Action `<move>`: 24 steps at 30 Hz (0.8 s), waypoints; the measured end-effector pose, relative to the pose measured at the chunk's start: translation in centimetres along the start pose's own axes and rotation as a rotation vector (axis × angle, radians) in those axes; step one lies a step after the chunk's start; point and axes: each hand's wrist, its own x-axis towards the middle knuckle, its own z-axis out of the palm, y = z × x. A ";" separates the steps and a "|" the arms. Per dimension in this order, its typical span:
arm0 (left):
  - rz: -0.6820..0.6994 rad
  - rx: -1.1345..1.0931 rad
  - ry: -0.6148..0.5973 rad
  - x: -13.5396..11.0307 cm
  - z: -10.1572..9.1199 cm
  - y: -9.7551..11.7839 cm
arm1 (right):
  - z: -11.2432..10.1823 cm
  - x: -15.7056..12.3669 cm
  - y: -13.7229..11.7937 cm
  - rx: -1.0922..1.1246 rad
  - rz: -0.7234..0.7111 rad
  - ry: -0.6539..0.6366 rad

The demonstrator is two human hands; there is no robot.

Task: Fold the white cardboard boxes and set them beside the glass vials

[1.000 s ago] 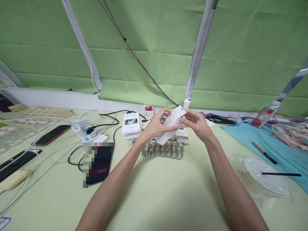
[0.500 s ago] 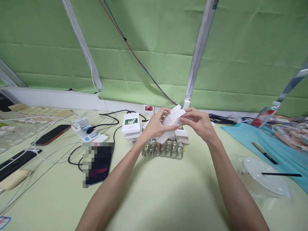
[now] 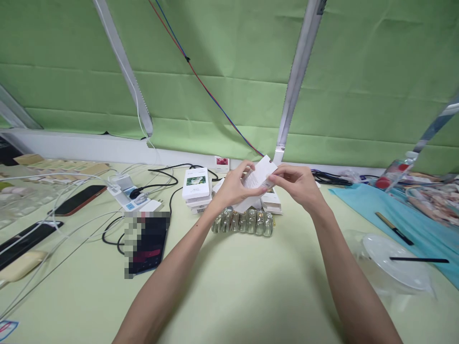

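Note:
Between my hands is a small white cardboard box (image 3: pixel 258 177) with fine print and unfolded flaps, held tilted above the table. My left hand (image 3: pixel 236 185) grips its left side, thumb along the lower edge and fingers behind. My right hand (image 3: pixel 294 184) pinches its right edge between thumb and fingertips. Just below lies a row of small clear bottles (image 3: pixel 243 222), which look wrapped in plastic. Left of my hands is a stack of white boxes (image 3: pixel 196 185) with a flower picture on top. Another white box (image 3: pixel 272 201) is partly hidden beneath the held one.
On the left are a power strip (image 3: pixel 138 200), tangled cables, a tablet (image 3: pixel 148 246) and phones (image 3: pixel 79 199). To the right are a lidded plastic bowl (image 3: pixel 396 260), a knife (image 3: pixel 394 228), a blue cloth (image 3: pixel 366 203) and a bottle (image 3: pixel 398 169). Green fabric (image 3: pixel 229 105) hangs behind.
Almost nothing differs. My right fingers have shifted slightly at the box's edge, and the box has turned a little; both hands still hold it.

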 end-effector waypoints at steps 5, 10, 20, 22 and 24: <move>0.006 0.033 0.010 -0.1 0.1 0.3 | 0.1 0.0 -0.1 -0.055 0.038 0.041; 0.014 0.102 0.011 -0.2 0.0 0.6 | 0.3 -0.1 -0.2 -0.231 -0.018 0.080; 0.080 0.239 0.025 -0.3 0.1 1.1 | 0.7 -0.5 -1.0 -0.529 -0.173 0.151; 0.093 0.243 0.031 -0.3 0.1 1.1 | 0.8 -0.5 -1.0 -0.542 -0.183 0.151; 0.107 0.245 0.038 -0.3 0.0 1.2 | 0.9 -0.5 -1.1 -0.542 -0.182 0.139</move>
